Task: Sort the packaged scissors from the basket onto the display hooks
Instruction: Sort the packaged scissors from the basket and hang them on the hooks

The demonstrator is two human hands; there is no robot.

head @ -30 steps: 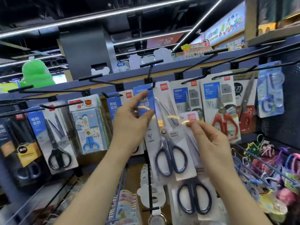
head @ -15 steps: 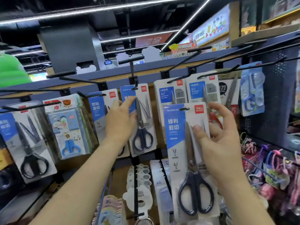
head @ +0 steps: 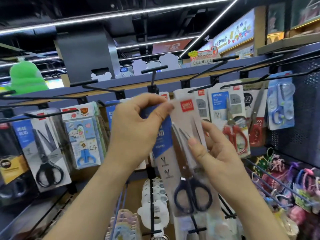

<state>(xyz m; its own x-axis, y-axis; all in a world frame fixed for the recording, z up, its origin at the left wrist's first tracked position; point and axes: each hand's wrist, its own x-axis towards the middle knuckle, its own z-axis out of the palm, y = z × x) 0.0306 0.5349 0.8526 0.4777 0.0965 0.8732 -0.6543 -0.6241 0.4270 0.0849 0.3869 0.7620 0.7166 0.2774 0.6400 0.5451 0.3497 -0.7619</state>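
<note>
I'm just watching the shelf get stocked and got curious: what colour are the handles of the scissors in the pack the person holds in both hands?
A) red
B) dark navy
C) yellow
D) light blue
B: the left hand pinches the top of the scissors pack and the right hand grips its side. The handles at its lower end are dark navy, almost black.

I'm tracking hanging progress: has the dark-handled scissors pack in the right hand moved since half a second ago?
Yes. The scissors pack has moved up and left, toward the central hook; the left hand now pinches its top.
</note>
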